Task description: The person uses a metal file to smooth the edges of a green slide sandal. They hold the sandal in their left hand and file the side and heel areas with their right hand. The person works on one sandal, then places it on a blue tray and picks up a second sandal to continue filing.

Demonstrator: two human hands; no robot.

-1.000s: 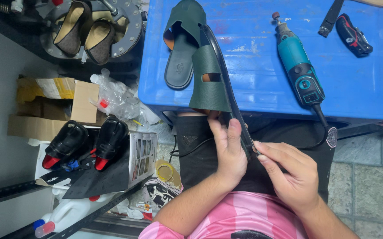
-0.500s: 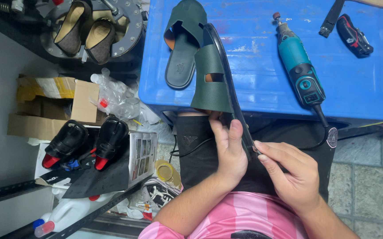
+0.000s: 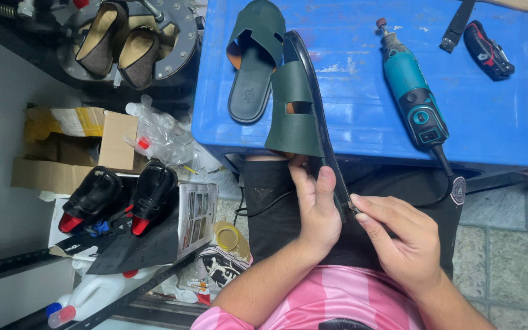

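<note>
Left hand (image 3: 316,205) grip closed on dark green leather slide sandal (image 3: 303,110), held edge-up over near edge of blue plastic counter (image 3: 496,122). Right hand (image 3: 401,241) fingertips pinch sole rim, what they hold unclear. Likely best: work slowly along rim, left thumb bracing sole.

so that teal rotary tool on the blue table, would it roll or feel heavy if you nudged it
The teal rotary tool has a rounded barrel lying on its side, so it would probably roll a little. Its black cord trailing off the blue table edge may drag it. It probably feels dense for its size.

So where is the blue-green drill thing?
In the head view, the rotary tool lies on the right half of the blue table, between the held green sandal and a black tool.
</note>
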